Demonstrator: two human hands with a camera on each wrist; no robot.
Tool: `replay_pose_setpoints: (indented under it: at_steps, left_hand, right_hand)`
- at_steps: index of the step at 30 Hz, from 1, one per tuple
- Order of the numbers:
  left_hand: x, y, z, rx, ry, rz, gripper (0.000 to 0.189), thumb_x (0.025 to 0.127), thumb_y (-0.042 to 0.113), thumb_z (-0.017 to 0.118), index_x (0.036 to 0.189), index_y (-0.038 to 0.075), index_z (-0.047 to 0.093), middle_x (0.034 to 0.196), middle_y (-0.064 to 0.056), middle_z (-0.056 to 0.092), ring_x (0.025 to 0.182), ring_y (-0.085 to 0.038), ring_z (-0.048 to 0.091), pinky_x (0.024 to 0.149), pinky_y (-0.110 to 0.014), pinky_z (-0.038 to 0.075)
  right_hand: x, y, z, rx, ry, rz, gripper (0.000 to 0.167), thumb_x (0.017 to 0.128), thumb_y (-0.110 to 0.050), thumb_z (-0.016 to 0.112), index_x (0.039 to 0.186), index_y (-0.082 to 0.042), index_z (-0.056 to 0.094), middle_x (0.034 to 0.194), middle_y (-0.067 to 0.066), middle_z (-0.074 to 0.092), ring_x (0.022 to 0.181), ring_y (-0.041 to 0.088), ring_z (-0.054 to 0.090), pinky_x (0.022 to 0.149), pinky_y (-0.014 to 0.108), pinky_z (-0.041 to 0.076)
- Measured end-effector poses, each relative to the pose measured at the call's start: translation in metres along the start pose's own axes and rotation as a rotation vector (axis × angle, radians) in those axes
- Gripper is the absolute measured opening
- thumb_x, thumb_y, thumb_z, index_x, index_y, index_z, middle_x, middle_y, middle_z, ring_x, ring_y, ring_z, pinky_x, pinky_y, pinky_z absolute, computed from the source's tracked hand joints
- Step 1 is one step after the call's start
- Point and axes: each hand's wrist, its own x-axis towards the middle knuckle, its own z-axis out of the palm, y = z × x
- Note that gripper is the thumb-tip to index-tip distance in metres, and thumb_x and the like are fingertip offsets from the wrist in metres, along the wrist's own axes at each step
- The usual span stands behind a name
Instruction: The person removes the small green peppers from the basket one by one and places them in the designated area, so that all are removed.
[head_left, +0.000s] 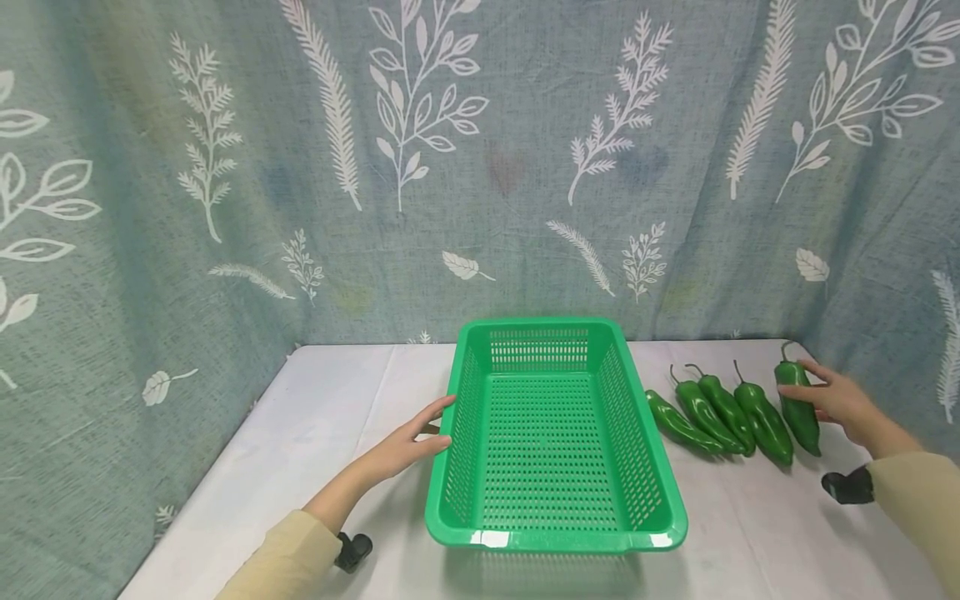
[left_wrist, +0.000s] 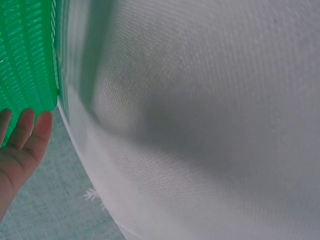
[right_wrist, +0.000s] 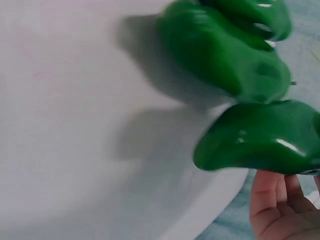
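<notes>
A green plastic basket [head_left: 555, 540] with perforated walls stands in the middle of the table, nothing inside it. At its left rim is my left hand [head_left: 408, 450], fingers extended and thumb apart, the fingertips at the basket's side. In the left wrist view, straight fingers [left_wrist: 37, 137] show beside the basket wall [left_wrist: 30, 50]. My right hand [head_left: 847, 404] grips the rightmost green pepper [head_left: 798, 421], thumb across its front. The right wrist view shows this pepper [right_wrist: 265, 137] above fingers [right_wrist: 265, 195], with a shadow on the cloth; its stem end is cut off there.
Several more long green peppers [head_left: 761, 417] lie side by side between the basket and my right hand. White cloth [head_left: 337, 392] covers the table. A patterned blue-green curtain [head_left: 525, 250] hangs along the back and both sides.
</notes>
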Motion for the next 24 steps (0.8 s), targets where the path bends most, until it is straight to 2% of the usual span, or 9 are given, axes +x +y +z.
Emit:
replay_pose_setpoints:
  at_steps: [3, 5, 9, 16, 24]
  left_hand:
    - [0.0, 0.001, 0.0, 0.001, 0.0, -0.002, 0.065, 0.092, 0.034, 0.052, 0.147, 0.026, 0.019, 0.148, -0.011, 0.026, 0.126, -0.035, 0.036, 0.096, -0.054, 0.036]
    - [0.0, 0.001, 0.0, 0.0, 0.0, -0.004, 0.065, 0.092, 0.034, 0.052, 0.147, 0.027, 0.019, 0.148, -0.011, 0.026, 0.126, -0.035, 0.036, 0.096, -0.054, 0.036]
    - [-0.001, 0.0, 0.0, -0.004, 0.001, -0.008, 0.065, 0.092, 0.034, 0.052, 0.147, 0.027, 0.019, 0.147, -0.012, 0.026, 0.126, -0.035, 0.036, 0.096, -0.054, 0.036]
    - [0.0, -0.003, 0.0, -0.004, -0.003, 0.001, 0.065, 0.092, 0.034, 0.051, 0.147, 0.027, 0.018, 0.147, -0.013, 0.027, 0.126, -0.036, 0.036, 0.096, -0.056, 0.036]
    - [0.001, -0.003, 0.0, 0.004, -0.005, 0.008, 0.065, 0.092, 0.034, 0.051, 0.147, 0.026, 0.017, 0.146, -0.013, 0.027, 0.126, -0.036, 0.037, 0.095, -0.055, 0.037]
  right_hand:
    - [0.006, 0.008, 0.002, -0.015, 0.02, 0.018, 0.102, 0.085, -0.054, 0.053, 0.142, 0.0, -0.011, 0.138, 0.043, 0.002, 0.121, 0.058, 0.023, 0.092, 0.062, 0.032]
    - [0.018, 0.023, 0.001, -0.019, 0.035, 0.027, 0.106, 0.081, -0.06, 0.054, 0.143, -0.004, -0.011, 0.138, 0.043, 0.002, 0.121, 0.058, 0.023, 0.09, 0.065, 0.031]
    - [0.03, 0.038, 0.003, -0.045, 0.067, 0.036, 0.104, 0.082, -0.059, 0.053, 0.143, -0.003, -0.01, 0.137, 0.044, 0.006, 0.12, 0.057, 0.024, 0.089, 0.065, 0.032]
    - [0.008, 0.024, 0.015, -0.092, 0.107, 0.002, 0.093, 0.088, -0.047, 0.049, 0.14, 0.009, -0.005, 0.131, 0.048, 0.011, 0.117, 0.058, 0.027, 0.092, 0.061, 0.034]
    - [0.01, 0.03, 0.02, -0.077, 0.154, 0.028, 0.094, 0.088, -0.05, 0.048, 0.14, 0.011, -0.001, 0.134, 0.047, 0.009, 0.12, 0.058, 0.023, 0.094, 0.062, 0.031]
